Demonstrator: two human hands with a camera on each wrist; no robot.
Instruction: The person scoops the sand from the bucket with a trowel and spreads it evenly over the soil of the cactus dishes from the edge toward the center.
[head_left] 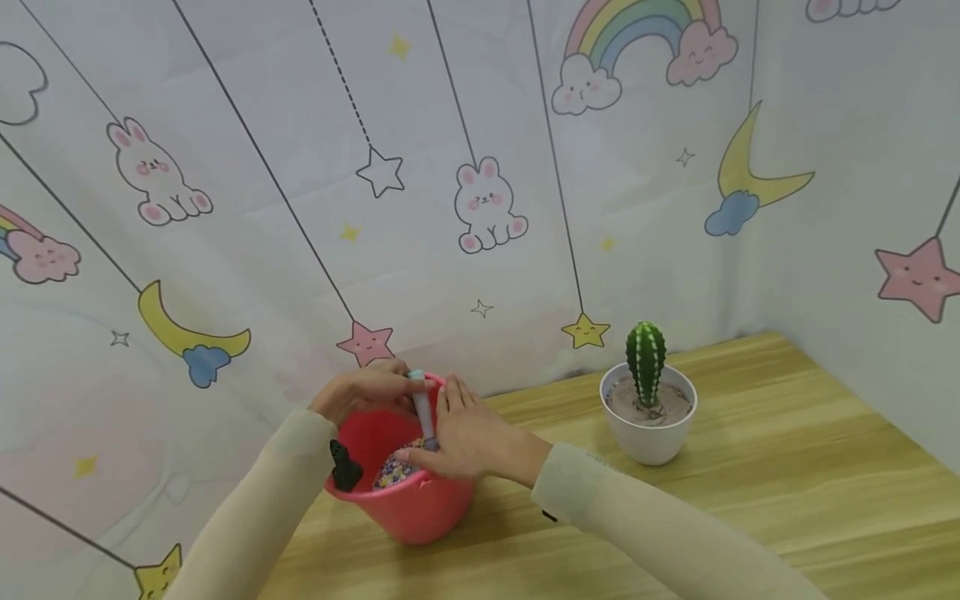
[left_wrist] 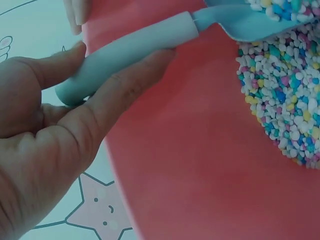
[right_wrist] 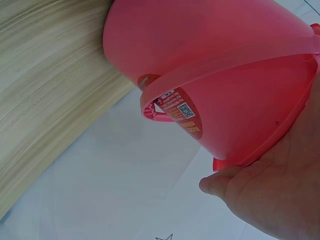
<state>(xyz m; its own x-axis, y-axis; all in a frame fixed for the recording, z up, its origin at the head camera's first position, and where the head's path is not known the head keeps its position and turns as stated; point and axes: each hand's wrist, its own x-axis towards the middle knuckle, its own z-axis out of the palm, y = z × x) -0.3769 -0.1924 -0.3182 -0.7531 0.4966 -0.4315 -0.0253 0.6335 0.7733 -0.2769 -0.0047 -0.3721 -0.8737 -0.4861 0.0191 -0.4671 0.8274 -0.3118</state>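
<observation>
My left hand [head_left: 378,387] holds the pale handle of a small shovel [left_wrist: 145,42] between thumb and fingers, over the inside of a red-pink bucket [head_left: 420,512]. The shovel's blue blade [left_wrist: 250,25] carries small multicoloured pebbles and overlaps the heap of pebbles [left_wrist: 292,95] in the bucket. On the near right side of the rim rests my right hand [head_left: 480,433], its fingers extended along the edge and its thumb over the opening. From the right wrist view, the palm lies against the rim, and the bucket's handle [right_wrist: 225,60] hangs down across its outer wall.
A potted cactus [head_left: 647,367] in a white pot [head_left: 652,442] stands to the right on the wood-grain table [head_left: 750,500]. Behind the bucket, a white cloth backdrop [head_left: 300,275] with cartoon drawings comes down to the table's back edge. A label [right_wrist: 180,107] is stuck to the bucket.
</observation>
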